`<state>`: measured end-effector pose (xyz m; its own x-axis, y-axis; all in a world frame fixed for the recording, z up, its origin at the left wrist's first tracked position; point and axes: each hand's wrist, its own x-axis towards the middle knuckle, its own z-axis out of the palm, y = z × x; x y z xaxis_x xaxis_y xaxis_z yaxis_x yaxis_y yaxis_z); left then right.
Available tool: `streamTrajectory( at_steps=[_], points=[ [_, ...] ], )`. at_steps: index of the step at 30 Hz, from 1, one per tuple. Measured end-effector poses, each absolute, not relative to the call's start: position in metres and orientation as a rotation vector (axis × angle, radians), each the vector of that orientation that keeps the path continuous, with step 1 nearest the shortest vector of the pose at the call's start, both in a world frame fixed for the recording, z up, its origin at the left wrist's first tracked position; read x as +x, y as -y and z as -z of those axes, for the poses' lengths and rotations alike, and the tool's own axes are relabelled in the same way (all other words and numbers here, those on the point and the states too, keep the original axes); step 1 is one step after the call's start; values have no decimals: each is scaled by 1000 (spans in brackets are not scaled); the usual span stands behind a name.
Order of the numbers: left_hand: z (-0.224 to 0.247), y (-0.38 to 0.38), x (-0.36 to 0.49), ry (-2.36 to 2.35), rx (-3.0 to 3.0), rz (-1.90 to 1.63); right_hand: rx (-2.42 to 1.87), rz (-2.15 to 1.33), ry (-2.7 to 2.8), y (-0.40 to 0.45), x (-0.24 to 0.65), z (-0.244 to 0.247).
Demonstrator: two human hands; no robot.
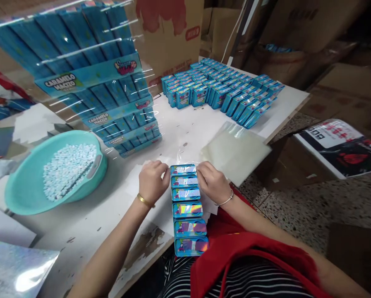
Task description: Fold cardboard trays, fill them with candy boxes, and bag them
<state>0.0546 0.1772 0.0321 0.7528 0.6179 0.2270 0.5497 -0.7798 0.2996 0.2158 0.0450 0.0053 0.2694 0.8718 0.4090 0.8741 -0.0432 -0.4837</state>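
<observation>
A row of several blue tins (187, 209) with shiny holographic strips runs from the table's front edge away from me. Clear plastic film (179, 159) glints at the far end of this row. My left hand (154, 182), a gold bangle at its wrist, is closed at the far left corner, thumb and forefinger pinching the film. At the opposite corner my right hand (214, 182) is also pinched closed on the film. How far the film covers the tins I cannot tell.
On the left are a turquoise basin (14, 186) of small white pellets and a tall stack of film-wrapped display boxes (92, 82). Many blue tins (216, 89) stand at the back. Clear plastic sheets (235, 151) lie right; a carton (284, 161) stands beyond the table edge.
</observation>
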Motion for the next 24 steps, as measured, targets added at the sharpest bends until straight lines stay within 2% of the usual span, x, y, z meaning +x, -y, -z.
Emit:
streamTrajectory(
  at_steps=[4, 8, 11, 16, 24],
  points=[
    [-15, -164, 39, -864, 2878, -522, -1992, 71, 1597, -32, 208, 4],
    [0, -162, 38, -1031, 2826, -654, -2224, 91, 1376, -31, 209, 17],
    [5, -165, 44, -1173, 2816, -542, -2369, -27, 1364, -35, 212, 25],
    [5, -162, 43, -1143, 2876, -330, -2246, -70, 1620, -36, 209, 31],
    [4, -148, 30, -1058, 2871, -596, -2118, 86, 1741, -13, 211, 36]
  ],
)
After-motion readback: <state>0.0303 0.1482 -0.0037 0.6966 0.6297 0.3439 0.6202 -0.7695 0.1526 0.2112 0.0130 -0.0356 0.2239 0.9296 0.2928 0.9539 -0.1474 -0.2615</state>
